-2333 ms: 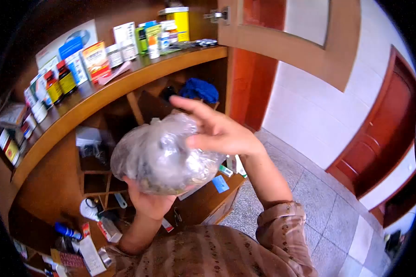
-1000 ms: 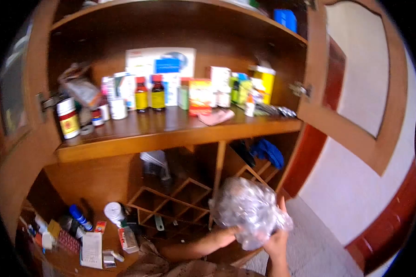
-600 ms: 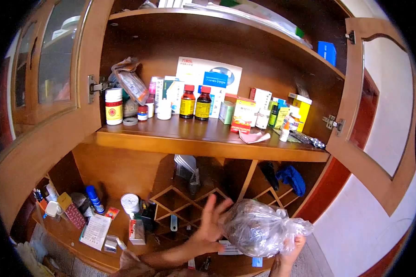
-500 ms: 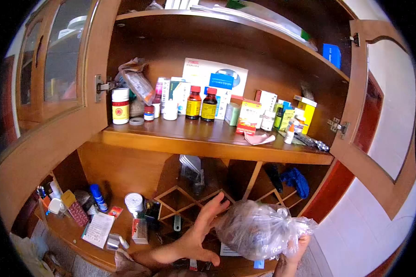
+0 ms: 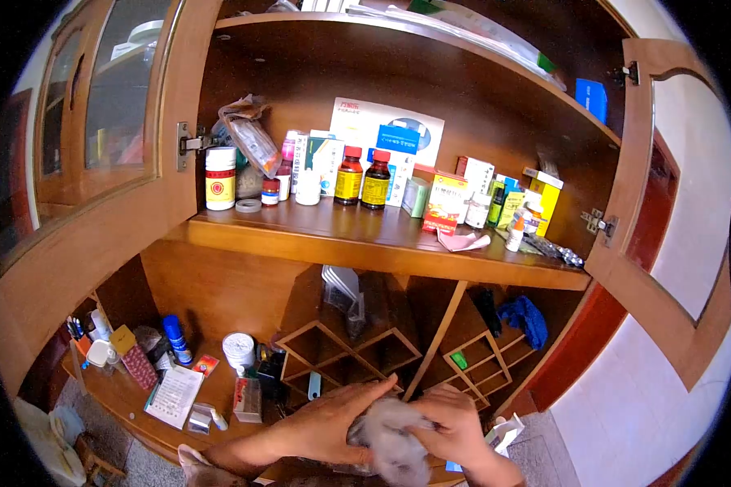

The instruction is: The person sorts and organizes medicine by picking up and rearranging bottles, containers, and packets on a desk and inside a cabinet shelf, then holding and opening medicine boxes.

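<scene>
A clear, crumpled plastic bag (image 5: 394,442) is between my hands at the bottom middle, in front of the lower cabinet. My left hand (image 5: 333,422) curls round the bag's left side, thumb and fingers against the plastic. From the right, my right hand (image 5: 455,426) grips the bunched upper part with bent fingers. The bag is blurred by motion, and what it contains cannot be made out. Behind the hands are diamond-shaped wooden compartments (image 5: 353,355).
Above, a shelf (image 5: 325,239) bears medicine bottles (image 5: 348,176), cartons (image 5: 445,203) and a white tub (image 5: 220,178). Two glass-paned doors stand wide at the left (image 5: 122,114) and right (image 5: 682,211). Lower left, the counter holds a paper sheet (image 5: 175,396), a blue can (image 5: 177,339) and a small box (image 5: 248,399).
The bag has moved down and left and looks more bunched. My left hand, spread beside it before, now closes on it. My right hand has come left with it.
</scene>
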`<state>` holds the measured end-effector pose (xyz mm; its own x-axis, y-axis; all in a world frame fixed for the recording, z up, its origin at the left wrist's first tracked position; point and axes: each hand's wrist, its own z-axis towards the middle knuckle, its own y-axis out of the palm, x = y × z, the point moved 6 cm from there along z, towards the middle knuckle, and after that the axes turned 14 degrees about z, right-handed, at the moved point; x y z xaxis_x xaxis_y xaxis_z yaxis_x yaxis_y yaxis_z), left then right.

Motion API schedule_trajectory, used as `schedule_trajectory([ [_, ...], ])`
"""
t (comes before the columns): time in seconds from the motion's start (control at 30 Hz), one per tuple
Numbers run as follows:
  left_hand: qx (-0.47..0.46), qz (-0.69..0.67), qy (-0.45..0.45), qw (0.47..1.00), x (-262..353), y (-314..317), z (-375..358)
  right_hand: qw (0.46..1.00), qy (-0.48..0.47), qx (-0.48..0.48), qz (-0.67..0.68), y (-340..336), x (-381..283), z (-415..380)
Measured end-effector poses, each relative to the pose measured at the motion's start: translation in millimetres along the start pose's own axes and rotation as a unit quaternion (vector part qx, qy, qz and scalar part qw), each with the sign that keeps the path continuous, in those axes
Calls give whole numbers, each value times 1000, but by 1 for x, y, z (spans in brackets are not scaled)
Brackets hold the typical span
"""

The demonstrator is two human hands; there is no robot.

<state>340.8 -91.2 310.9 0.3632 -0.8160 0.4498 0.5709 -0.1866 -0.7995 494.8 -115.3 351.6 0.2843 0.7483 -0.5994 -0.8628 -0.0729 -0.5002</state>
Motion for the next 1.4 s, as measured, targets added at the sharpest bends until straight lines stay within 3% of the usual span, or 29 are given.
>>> schedule_trajectory([
  [0.03, 57, 19, -4, 998, 1, -3, -2, 999, -31, -29, 1, 8, -8, 10],
  [0.07, 55, 19, -3, 998, 0, -2, -5, 996, -63, -58, 1, 16, -15, 17],
  [0.13, -59, 10, -130, 990, -23, 8, -18, 991, -101, -82, 21, 22, -19, 29],
  [0.17, 13, -26, -90, 996, -18, -5, -27, 982, -92, -165, -12, 29, -24, 36],
  [0.2, 12, -25, -86, 996, -17, -9, -36, 965, -80, -246, -46, 33, -29, 43],
  [0.23, 72, -2, -46, 996, -12, -21, -45, 950, -50, -309, -11, 31, -34, 54],
  [0.3, 130, 19, 1, 991, -3, -36, -62, 966, -97, -237, 22, 3, -46, 91],
  [0.37, 141, 17, -166, 976, -20, -40, -82, 985, -67, -130, -87, -32, -56, 141],
  [0.47, 162, -20, -196, 967, -50, -28, -125, 921, -220, 21, -322, -70, -58, 221],
  [0.5, 175, -33, -207, 962, -56, -25, -136, 915, -149, 18, -374, -75, -53, 246],
  [0.57, 200, -57, -226, 952, -65, -22, -153, 895, -106, 3, -434, -77, -32, 292],
  [0.8, 247, -108, -257, 928, -87, -16, -183, 880, -19, 36, -473, -58, 14, 362],
  [0.87, 251, -119, -265, 924, -92, -14, -186, 862, 108, -53, -493, -55, 30, 369],
  [1.0, 250, -134, -269, 920, -101, -10, -186, 841, 136, -59, -520, -56, 47, 379],
  [1.1, 268, -88, -250, 926, -108, -9, -183, 887, 124, -101, -434, -65, 49, 378],
  [1.4, 257, -111, -235, 931, -112, -5, -179, 890, 145, -77, -425, -98, 53, 351],
])
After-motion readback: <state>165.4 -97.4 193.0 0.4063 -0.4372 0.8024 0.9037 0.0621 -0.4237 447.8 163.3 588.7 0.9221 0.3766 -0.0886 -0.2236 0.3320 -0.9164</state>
